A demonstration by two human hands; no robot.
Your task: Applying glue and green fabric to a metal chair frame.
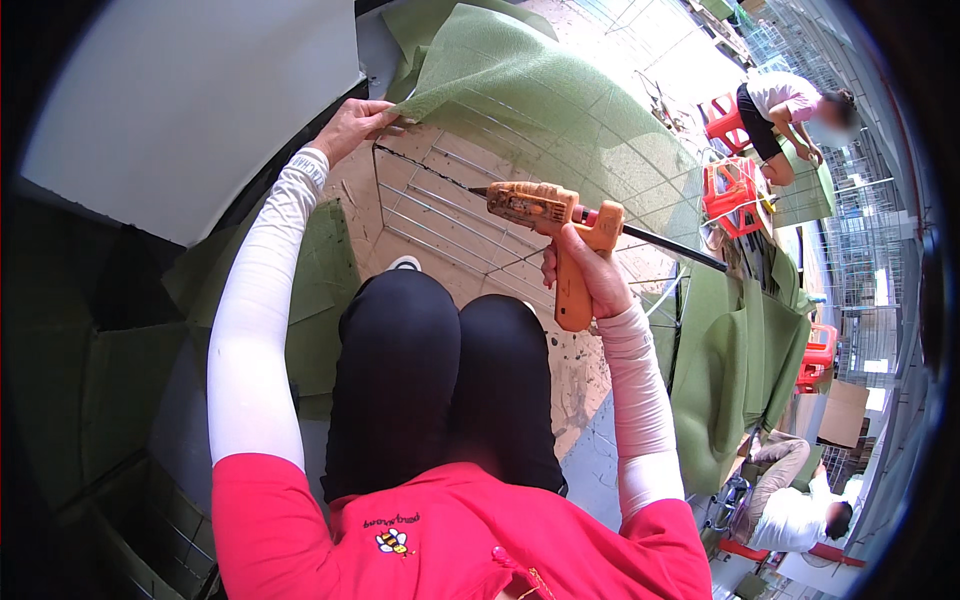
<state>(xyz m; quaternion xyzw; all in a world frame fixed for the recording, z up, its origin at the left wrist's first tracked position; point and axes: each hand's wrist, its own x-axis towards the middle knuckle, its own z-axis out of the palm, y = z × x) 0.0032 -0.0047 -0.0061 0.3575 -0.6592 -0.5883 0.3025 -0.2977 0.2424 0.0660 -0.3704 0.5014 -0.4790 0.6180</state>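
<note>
My right hand [592, 270] is wrapped round the handle of an orange glue gun [535, 207], whose dark nozzle points left. A long black glue stick [675, 248] sticks out of the gun's back end. Between the fingertips of my left hand [357, 130] is the edge of a thin green mesh cloth [530, 85]. The cloth drapes over the far part of a metal wire frame [440, 215] in front of my knees. Along the frame's left bar, near the nozzle, runs a dark line. The nozzle tip is close to this bar; whether it touches I cannot tell.
Green cloth [715, 370] hangs in folds at the right, and more green sheets [325, 280] lie at the left. A large white panel [190, 110] stands at the upper left. Red stools [732, 190] and two people [785, 105] working are farther right, beside stacked wire racks.
</note>
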